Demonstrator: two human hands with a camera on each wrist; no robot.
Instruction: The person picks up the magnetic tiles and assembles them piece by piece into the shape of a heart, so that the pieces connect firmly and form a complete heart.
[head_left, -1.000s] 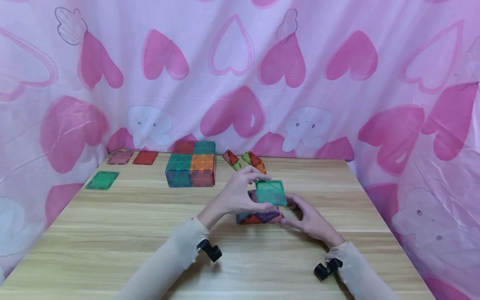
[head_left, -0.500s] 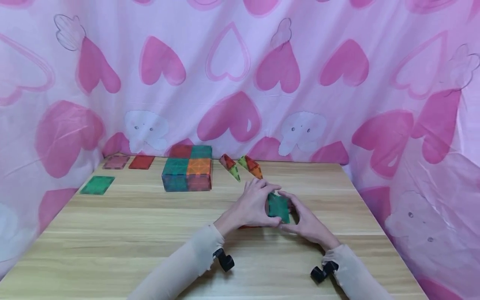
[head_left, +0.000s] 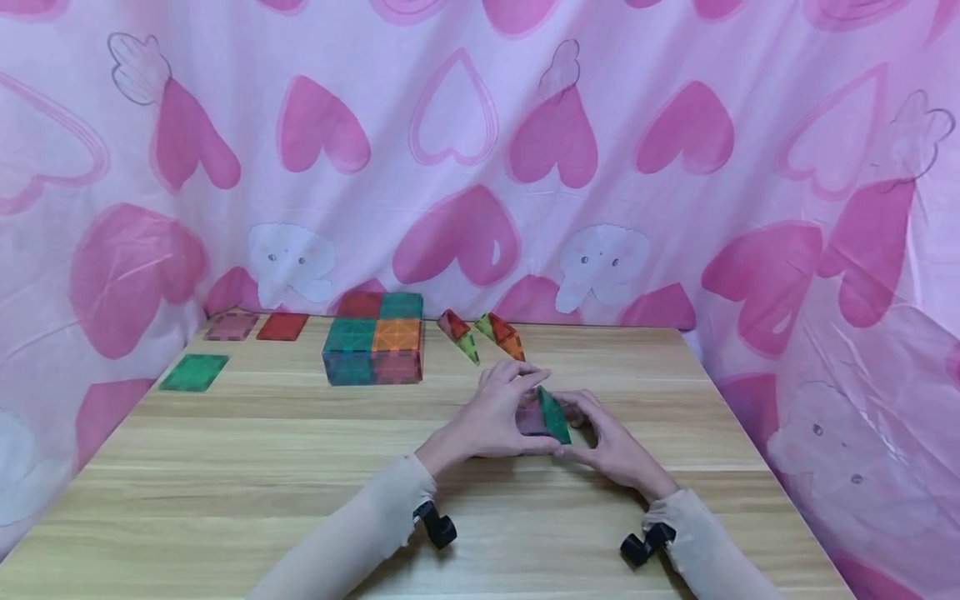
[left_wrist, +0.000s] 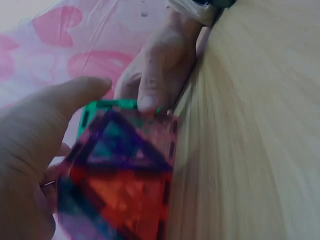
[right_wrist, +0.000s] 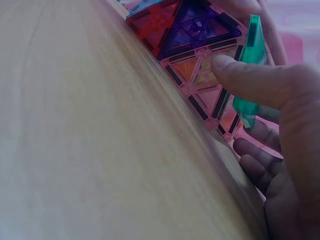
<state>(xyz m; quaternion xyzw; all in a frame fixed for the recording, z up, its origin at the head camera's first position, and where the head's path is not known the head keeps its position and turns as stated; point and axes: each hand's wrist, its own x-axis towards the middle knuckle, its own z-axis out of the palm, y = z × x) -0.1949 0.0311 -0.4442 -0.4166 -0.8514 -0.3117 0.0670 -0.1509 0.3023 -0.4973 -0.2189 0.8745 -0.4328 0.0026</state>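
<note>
A green magnetic tile (head_left: pixel 554 415) stands tilted on edge at the right end of a small magnetic-tile structure (head_left: pixel 530 419). My left hand (head_left: pixel 487 418) spans this tile, with fingertips by its top edge and thumb by its bottom edge. At the right, my right hand (head_left: pixel 618 440) holds the structure's end. In the right wrist view, its thumb (right_wrist: pixel 255 80) lies against pink triangular tiles (right_wrist: pixel 205 95), and its fingers are behind. Red and purple tiles (right_wrist: pixel 205 27) make up more of the structure. The left hand hides much of it in the head view.
A block of joined magnetic tiles (head_left: pixel 373 342) stands at the back. Two small pointed tile pieces, one left (head_left: pixel 458 336) and one right (head_left: pixel 501 335), lie beside it. Loose green (head_left: pixel 194 372), red (head_left: pixel 282 327) and pink (head_left: pixel 231 327) square tiles lie at the left. A patterned curtain (head_left: pixel 457 233) borders the table.
My left hand has brought the green tile down and right to the structure's end. The tile has turned from face-on to nearly edge-on. My right hand stays at the structure's right.
</note>
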